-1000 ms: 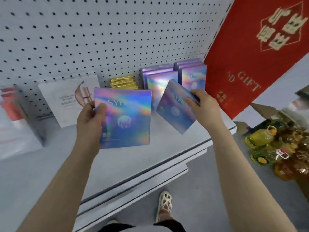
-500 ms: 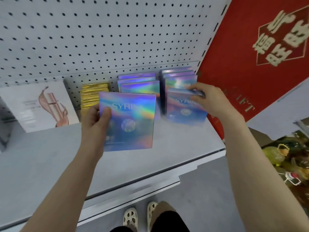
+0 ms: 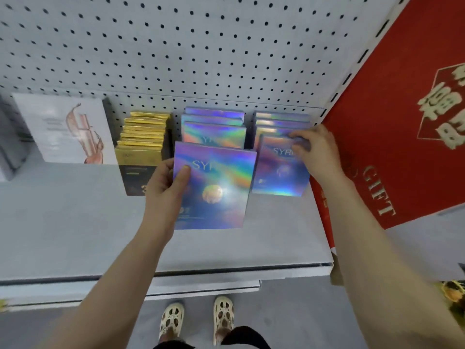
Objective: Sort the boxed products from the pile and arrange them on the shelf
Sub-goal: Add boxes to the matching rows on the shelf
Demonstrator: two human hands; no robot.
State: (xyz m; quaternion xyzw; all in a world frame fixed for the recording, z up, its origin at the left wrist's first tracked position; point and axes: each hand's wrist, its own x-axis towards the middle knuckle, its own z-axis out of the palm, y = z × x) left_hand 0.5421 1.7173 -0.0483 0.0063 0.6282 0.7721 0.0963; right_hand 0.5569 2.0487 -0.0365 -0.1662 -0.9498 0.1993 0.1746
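Note:
My left hand grips a flat holographic box by its left edge, thumb on its face, just in front of the left row of the same boxes. My right hand holds the top right corner of a second holographic box, which stands upright at the front of the right row on the grey shelf. Both rows lean against the pegboard back.
A row of gold and black boxes stands left of the holographic rows, and a white box with a lipstick picture further left. A big red gift box leans at the shelf's right end. My feet show below the shelf edge.
My right hand has carried its box from a tilted position in the air to upright at the front of the right row. My left hand has brought its box closer to the left row.

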